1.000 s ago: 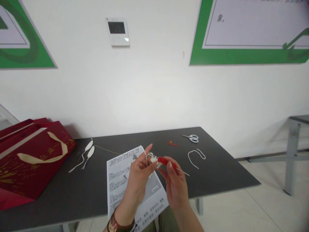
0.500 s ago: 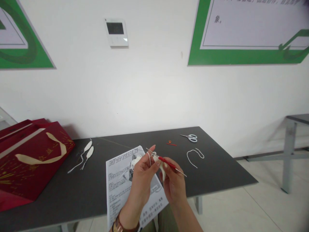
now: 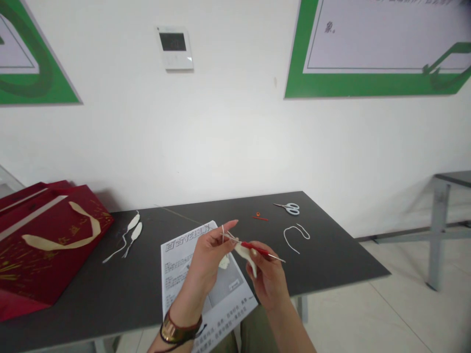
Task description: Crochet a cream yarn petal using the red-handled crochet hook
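Observation:
My right hand (image 3: 270, 279) grips a crochet hook (image 3: 254, 247) by its red handle, the metal shaft pointing left. A small white crocheted piece (image 3: 247, 256) hangs by the hook, its lower end against my right fingers. My left hand (image 3: 211, 252) is closed with the index finger stretched out, and white yarn (image 3: 222, 230) loops over that finger and runs to the hook tip. Thumb and fingers of the left hand pinch close to the tip; exactly what lies between them is partly hidden. Beneath the hands lies a printed pattern sheet (image 3: 176, 289).
On the dark table (image 3: 324, 260) are scissors (image 3: 289, 208), a small red needle-like tool (image 3: 260, 218), an orange ring (image 3: 258, 214) and a loose white yarn length (image 3: 290, 229). Two white crocheted pieces (image 3: 135, 230) with tails lie left, beside red gift bags (image 3: 55, 245).
My left hand has shifted left and down, away from my right hand, with the yarn still over its index finger. More of the crocheted piece and printed sheet shows now.

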